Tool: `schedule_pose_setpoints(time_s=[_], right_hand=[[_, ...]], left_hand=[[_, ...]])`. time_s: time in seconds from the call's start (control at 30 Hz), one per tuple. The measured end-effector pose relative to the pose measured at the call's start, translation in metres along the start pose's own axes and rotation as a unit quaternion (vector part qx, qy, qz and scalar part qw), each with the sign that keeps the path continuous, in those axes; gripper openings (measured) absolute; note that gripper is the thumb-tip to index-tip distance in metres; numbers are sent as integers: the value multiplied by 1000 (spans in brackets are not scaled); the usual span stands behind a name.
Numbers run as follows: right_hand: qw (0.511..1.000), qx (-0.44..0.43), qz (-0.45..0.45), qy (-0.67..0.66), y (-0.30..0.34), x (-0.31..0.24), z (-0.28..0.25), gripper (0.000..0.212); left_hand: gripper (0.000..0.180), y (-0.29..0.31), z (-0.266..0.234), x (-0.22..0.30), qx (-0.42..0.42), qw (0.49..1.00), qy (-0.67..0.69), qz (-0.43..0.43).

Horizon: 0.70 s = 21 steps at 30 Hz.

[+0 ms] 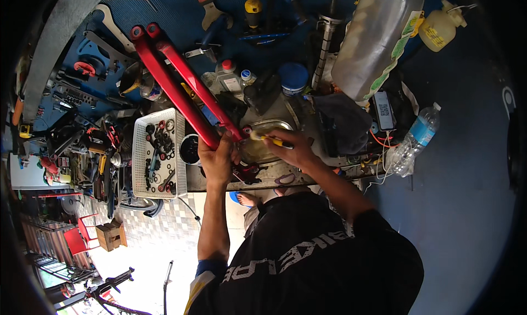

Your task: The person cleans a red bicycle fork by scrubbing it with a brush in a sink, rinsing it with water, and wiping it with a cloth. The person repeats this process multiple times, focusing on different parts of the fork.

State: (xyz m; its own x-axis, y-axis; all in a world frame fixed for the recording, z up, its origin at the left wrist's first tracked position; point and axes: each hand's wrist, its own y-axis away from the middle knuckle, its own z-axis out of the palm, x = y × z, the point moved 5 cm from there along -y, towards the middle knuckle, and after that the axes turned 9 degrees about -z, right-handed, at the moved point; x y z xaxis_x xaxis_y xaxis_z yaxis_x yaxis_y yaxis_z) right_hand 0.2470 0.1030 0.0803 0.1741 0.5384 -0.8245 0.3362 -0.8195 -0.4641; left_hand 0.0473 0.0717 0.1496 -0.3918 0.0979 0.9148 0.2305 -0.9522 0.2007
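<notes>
My left hand is closed around the lower end of a red two-armed bike frame part, which looks like a swingarm. It slants up and away to the left over the bench. In my right hand is a small brush with a yellow and black handle. Its pale bristles are at or very near the part's lower end; whether they touch, I cannot tell. Beneath the brush lies a shallow metal tray with brownish liquid. Small red and dark parts lie by the tray, close to my left wrist.
Left of my hands stands a white perforated basket of small parts, beside a round container with dark contents. Bottles, a blue-lidded tub and a dark cloth stand or lie behind. A clear bottle sits right, near a phone.
</notes>
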Motion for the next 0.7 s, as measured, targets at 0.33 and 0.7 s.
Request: schedule_pose_setpoints(time_s=[0.33, 0.7], right_hand=[[1000, -20, 14, 2, -11, -4, 6, 22], [999, -27, -23, 31, -19, -18, 13, 24]], left_hand=[[16, -13, 4, 4, 3, 1000, 14, -13], [16, -17, 13, 5, 18, 999, 12, -29]])
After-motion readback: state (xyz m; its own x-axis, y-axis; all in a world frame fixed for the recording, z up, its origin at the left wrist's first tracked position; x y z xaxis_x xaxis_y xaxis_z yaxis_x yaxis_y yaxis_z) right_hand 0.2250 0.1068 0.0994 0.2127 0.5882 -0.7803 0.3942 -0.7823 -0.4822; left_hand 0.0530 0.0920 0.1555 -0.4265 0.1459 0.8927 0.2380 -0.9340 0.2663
